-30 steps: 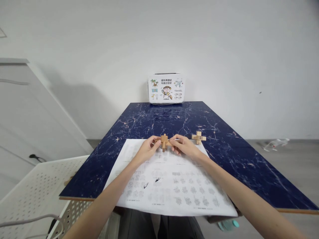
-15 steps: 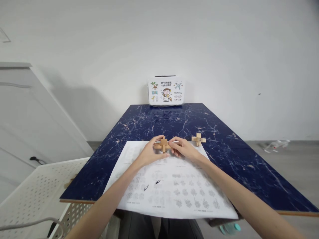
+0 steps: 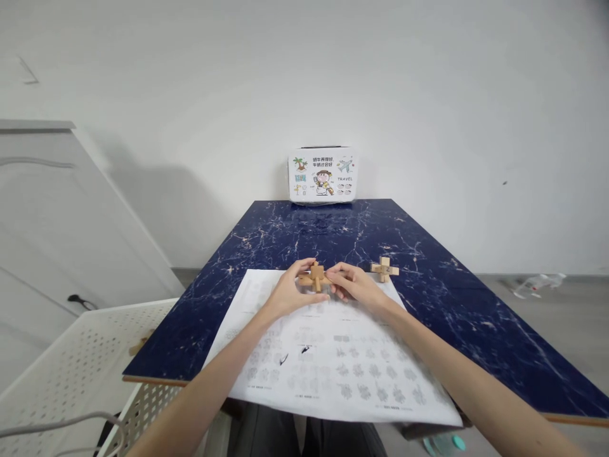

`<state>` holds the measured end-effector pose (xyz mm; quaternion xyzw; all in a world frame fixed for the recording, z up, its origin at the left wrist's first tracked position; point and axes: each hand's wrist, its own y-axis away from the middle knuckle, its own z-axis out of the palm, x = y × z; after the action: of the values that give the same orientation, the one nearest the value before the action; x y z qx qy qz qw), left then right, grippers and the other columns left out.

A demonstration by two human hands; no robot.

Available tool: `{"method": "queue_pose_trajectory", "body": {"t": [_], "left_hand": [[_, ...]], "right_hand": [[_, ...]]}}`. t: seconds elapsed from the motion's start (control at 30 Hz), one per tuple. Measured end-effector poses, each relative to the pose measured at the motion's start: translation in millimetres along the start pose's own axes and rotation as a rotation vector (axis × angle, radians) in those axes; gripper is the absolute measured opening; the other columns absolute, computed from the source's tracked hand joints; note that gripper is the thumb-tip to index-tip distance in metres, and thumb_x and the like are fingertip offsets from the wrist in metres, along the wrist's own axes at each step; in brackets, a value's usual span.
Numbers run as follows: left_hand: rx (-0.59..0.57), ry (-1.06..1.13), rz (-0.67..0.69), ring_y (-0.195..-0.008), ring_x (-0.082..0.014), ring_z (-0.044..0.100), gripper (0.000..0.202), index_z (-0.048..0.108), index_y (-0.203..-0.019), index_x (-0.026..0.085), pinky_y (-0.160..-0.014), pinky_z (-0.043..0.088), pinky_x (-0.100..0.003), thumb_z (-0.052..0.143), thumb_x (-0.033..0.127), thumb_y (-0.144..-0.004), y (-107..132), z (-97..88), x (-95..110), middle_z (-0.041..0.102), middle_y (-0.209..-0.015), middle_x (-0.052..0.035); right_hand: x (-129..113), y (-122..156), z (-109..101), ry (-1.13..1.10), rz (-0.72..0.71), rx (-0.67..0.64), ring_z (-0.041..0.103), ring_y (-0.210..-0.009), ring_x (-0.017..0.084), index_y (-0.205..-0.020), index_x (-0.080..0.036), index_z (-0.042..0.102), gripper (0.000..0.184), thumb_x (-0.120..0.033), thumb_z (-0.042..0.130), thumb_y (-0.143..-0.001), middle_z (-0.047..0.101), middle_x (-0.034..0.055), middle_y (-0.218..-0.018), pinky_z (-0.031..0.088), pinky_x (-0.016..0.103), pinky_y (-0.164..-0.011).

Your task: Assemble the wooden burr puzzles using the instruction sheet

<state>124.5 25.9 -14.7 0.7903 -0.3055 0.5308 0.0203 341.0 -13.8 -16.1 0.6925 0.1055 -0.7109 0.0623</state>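
Observation:
A wooden burr puzzle (image 3: pixel 317 274), made of crossed wooden pieces, is held just over the far part of a printed sheet (image 3: pixel 304 374). My left hand (image 3: pixel 291 289) curls round its left side, fingers behind and thumb in front. On its right side, my right hand (image 3: pixel 353 283) pinches an end of the puzzle between thumb and fingertips. To the right of that hand, a second wooden burr puzzle (image 3: pixel 385 269), paler in colour, rests at the sheet's far right corner. The sheet bears rows of small grey diagrams and two dark marks.
The blue marbled table (image 3: pixel 266 235) runs to the wall, where a white printed case (image 3: pixel 321 175) stands. A white perforated basket (image 3: pixel 61 349) with a cable over it is at the left. A bottle (image 3: pixel 445 444) lies under the table, and a clear plastic item (image 3: pixel 537 284) is on the floor.
The whole view has shifted slightly, so things appear a little further right. The puzzle between my hands is tilted a bit differently; both hands keep their hold.

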Motion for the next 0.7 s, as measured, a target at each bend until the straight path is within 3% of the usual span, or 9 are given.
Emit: {"method": "queue_pose_trajectory", "body": {"t": [0.43,0.7], "left_hand": [[-0.055,-0.008,-0.049,-0.132,-0.0338,0.058,0.087,0.047,-0.146,0.026,-0.112,0.046,-0.051,0.089,0.045,-0.071,4.9,1.5,0.7,0.055,-0.148,-0.0146],[-0.079,-0.1,-0.034,-0.143,-0.0351,0.047,0.087,0.043,-0.152,0.027,-0.122,0.034,-0.054,0.082,0.049,-0.078,5.3,3.2,-6.5,0.046,-0.158,-0.0139]], "right_hand": [[5.3,-0.9,-0.4,0.04,0.005,-0.036,0.05,-0.053,0.011,-0.096,-0.022,0.059,0.046,-0.065,0.069,-0.086,0.061,-0.0023,-0.07,0.035,0.026,-0.05],[4.1,-0.9,-0.9,0.056,-0.001,-0.045,0.051,-0.052,0.011,-0.097,-0.022,0.06,0.045,-0.065,0.069,-0.086,0.062,-0.0022,-0.07,0.035,0.026,-0.048]]}}
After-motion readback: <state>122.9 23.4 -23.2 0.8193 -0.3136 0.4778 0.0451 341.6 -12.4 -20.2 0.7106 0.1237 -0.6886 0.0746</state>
